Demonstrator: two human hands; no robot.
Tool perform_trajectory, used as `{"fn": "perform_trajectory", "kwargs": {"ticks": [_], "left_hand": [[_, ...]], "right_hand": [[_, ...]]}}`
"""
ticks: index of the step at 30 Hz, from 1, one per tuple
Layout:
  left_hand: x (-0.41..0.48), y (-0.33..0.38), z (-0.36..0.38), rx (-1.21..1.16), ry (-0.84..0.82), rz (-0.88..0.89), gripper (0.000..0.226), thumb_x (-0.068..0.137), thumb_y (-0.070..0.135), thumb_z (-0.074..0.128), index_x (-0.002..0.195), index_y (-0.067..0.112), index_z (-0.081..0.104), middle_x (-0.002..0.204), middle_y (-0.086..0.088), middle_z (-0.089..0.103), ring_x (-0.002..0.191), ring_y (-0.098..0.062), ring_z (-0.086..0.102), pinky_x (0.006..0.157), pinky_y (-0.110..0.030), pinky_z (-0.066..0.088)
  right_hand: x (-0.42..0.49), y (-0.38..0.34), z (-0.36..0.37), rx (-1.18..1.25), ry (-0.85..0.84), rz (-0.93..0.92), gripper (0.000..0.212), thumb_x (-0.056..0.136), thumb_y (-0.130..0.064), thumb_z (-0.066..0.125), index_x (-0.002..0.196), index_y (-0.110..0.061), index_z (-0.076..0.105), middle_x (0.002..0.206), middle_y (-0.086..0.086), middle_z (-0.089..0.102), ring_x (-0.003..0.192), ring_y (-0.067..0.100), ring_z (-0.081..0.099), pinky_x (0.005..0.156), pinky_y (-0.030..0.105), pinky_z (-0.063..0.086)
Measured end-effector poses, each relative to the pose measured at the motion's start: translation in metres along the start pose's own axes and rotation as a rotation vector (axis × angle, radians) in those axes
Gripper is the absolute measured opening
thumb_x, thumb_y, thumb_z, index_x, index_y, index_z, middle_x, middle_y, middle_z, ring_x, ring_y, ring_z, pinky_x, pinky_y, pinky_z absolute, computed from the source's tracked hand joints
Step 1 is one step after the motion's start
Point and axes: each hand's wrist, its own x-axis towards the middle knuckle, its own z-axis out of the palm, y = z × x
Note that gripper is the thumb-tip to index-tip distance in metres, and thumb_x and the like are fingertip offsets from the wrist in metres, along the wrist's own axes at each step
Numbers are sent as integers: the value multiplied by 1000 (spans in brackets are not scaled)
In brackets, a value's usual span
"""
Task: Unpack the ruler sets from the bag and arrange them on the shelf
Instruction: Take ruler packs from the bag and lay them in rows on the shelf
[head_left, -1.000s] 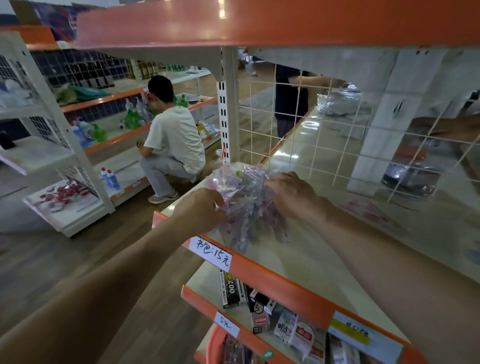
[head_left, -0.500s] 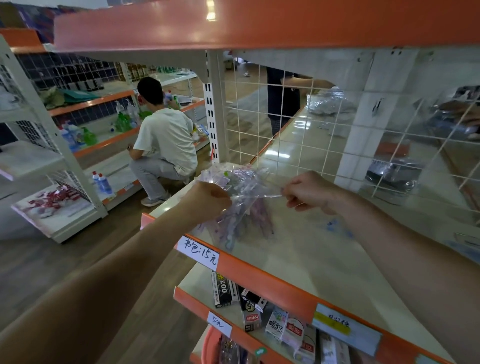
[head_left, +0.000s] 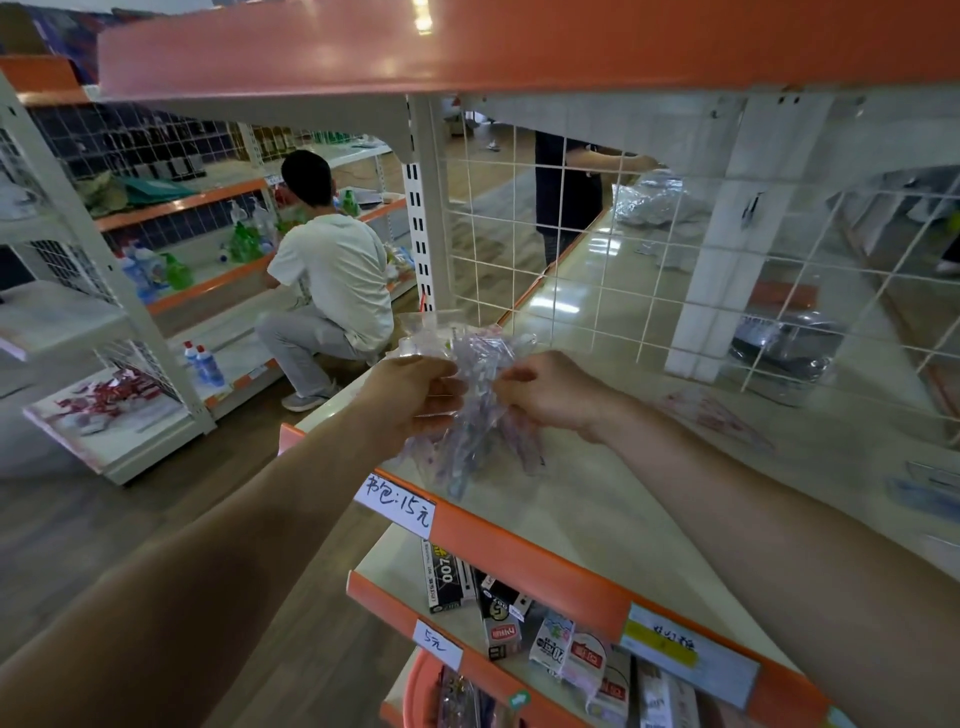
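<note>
A person's left hand (head_left: 415, 397) and right hand (head_left: 553, 397) each pinch the upper part of a clear bag (head_left: 436, 335) of ruler sets (head_left: 462, 457), held over the front left corner of the shelf (head_left: 623, 499). The bag hangs between the two grips, long axis near upright, lower end just above the shelf's front edge; its mouth appears uppermost, equally near both hands.

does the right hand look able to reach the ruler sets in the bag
Likely yes: the right hand pinches the bag, which the left hand holds over the shelf. Whether the bag's mouth is open is unclear.
</note>
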Motion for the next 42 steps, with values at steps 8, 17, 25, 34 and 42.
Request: {"fn": "perform_trajectory", "kwargs": {"ticks": [8,17,25,34,42], "left_hand": [[0,-5,-20,60,20,-47,12,93,13,55,100,6,62,74,-8,64,66,-20,60,71,-33,53],[-2,-4,-21,6,-1,-76,13,96,10,46,92,2,56,72,-13,71,70,-30,66,65,-35,56],[-6,-2,3,32,76,-20,15,96,10,47,83,7,55,71,-11,61,54,-21,50,59,-31,46],[-4,-3,50,143,-170,76,19,88,7,59,68,9,58,62,-7,56,42,-12,45,36,-15,33],[-10,7,111,138,-296,51,14,86,0,61,76,10,62,59,4,69,39,-3,44,36,-11,28]], "right_hand": [[23,11,4,-401,6,105,23,86,-10,48,63,-12,54,65,6,49,62,21,47,53,26,36],[10,9,-18,266,141,143,5,84,-3,62,83,-2,67,74,11,63,63,16,59,59,25,51],[-28,13,-65,497,318,137,6,87,-3,59,83,-2,64,73,12,68,62,15,67,62,27,58],[-80,36,-104,787,355,167,7,87,1,57,85,-2,64,79,11,71,70,16,71,61,24,56],[-119,57,-138,880,390,178,14,91,3,52,83,-4,61,63,4,71,59,11,69,52,21,55]]}}
